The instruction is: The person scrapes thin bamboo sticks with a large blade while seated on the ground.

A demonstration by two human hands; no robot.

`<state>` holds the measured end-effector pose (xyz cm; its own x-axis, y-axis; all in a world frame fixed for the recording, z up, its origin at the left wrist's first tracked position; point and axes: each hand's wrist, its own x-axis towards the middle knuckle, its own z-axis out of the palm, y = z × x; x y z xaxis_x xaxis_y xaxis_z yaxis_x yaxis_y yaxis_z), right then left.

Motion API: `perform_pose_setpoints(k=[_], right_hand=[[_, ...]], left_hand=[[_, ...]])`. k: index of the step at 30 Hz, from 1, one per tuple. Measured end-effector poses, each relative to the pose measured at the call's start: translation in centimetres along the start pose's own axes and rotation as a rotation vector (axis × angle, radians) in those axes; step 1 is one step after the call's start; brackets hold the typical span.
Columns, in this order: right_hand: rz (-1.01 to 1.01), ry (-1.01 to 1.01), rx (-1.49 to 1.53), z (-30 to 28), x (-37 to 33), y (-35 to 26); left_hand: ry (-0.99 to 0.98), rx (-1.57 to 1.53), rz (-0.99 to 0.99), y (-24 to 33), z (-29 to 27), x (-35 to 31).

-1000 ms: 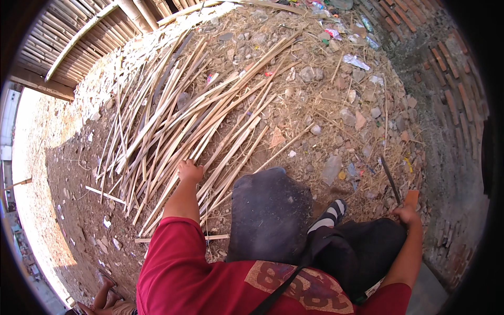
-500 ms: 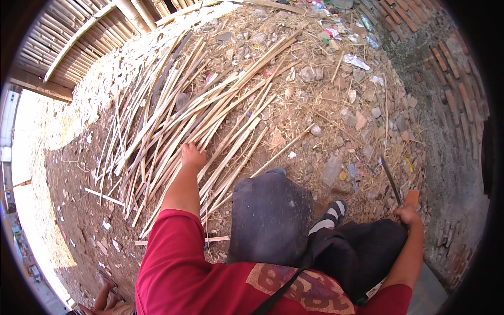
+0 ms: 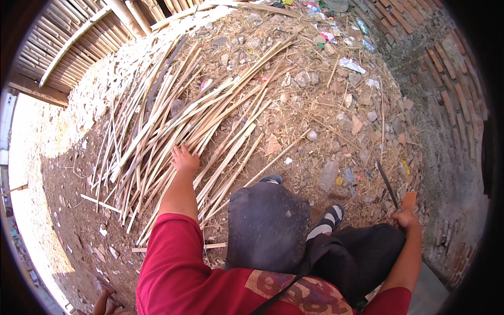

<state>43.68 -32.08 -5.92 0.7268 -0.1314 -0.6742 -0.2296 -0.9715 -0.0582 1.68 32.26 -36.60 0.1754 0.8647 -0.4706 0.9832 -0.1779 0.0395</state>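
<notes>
My left hand [image 3: 185, 159] reaches forward onto a spread pile of bamboo strips [image 3: 210, 110]. Its fingers look spread over the strips and do not close round any of them. Off to the right, near the brick wall, my right hand [image 3: 404, 217] is closed on a long knife [image 3: 387, 184] with a narrow dark blade that points up and away. The knife's handle is mostly hidden by the fingers. Just beside that hand shows a flat orange block [image 3: 409, 200], brick-like in colour. A dark cloth [image 3: 268, 226] covers my left knee.
A brick wall [image 3: 451, 105] runs along the right. Stones, straw and litter, with a clear plastic bottle [image 3: 329, 175], cover the ground between wall and strips. A bamboo-slat structure [image 3: 79, 42] stands at the far left. Another person's leg [image 3: 102, 299] shows at lower left.
My left hand has shifted slightly left and nearer, and its fingers look more spread. My right hand still holds the knife in about the same place. The view has moved slightly.
</notes>
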Motion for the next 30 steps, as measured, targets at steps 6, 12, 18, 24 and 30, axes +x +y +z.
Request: perform_pose_setpoints(k=[6, 12, 18, 24, 30], right_hand=[[0.023, -0.016, 0.006, 0.2, 1.3, 1.1], [0.007, -0.023, 0.051, 0.1, 1.8, 1.3], [0.042, -0.032, 0.044, 0.1, 1.8, 1.6], [0.05, -0.087, 0.006, -0.2, 1.7, 0.2], [-0.001, -0.082, -0.013, -0.1, 1.5, 0.3]], left_hand=[[-0.188, 0.039, 0.008, 0.2, -1.3, 1.2], [-0.094, 0.08, -0.104, 1.1, -0.5, -1.1], [0.001, 0.117, 0.096, -0.3, -0.8, -2.5], [0.03, 0.094, 0.151, -3.1, 1.0, -1.9], [0.023, 0.171, 0.177, -2.9, 0.3, -2.6]])
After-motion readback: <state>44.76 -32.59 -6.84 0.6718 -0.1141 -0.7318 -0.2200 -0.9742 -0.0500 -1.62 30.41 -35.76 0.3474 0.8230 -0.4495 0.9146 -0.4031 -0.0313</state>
